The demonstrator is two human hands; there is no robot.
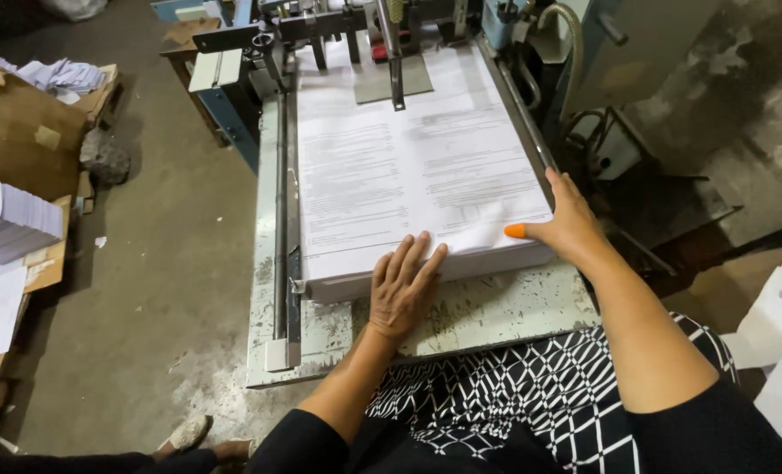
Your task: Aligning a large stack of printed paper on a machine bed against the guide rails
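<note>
A thick stack of printed white sheets (408,167) lies on the worn metal feed table (496,307) of a machine. My left hand (404,285) rests flat against the stack's near edge, fingers spread over its top. On the stack's right near corner lies my right hand (566,224), its thumb wearing an orange rubber tip (515,231) and pressing on the top sheet. Neither hand grips anything.
Metal guides and clamps (395,53) of the machine stand at the far end of the stack. A side rail (281,211) runs along the left. Cardboard and paper piles (13,219) sit on the floor at left. Another person's foot (189,433) shows at bottom left.
</note>
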